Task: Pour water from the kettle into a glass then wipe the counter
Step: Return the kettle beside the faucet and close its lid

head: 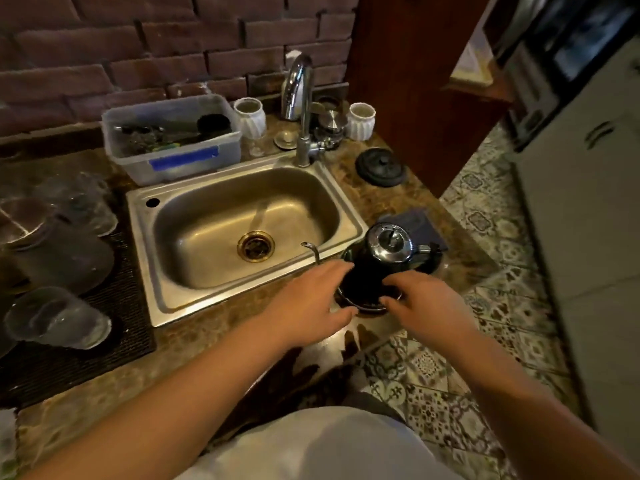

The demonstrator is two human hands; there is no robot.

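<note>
A black kettle (372,271) with a chrome lid and a thin gooseneck spout stands on the brown counter (221,341), right of the sink. My left hand (311,299) hovers by its left side, fingers spread. My right hand (422,303) is at its near right side, fingers apart; I cannot tell whether either touches it. A dark blue cloth (415,223) lies just behind the kettle. Upturned clear glasses (59,317) rest on a dark mat (114,327) at the left.
A steel sink (242,233) with a tall tap (301,109) fills the middle. Behind it are a plastic tub (173,136) of utensils, two white cups (250,116) and a black round lid (380,167). The counter ends at the right over tiled floor.
</note>
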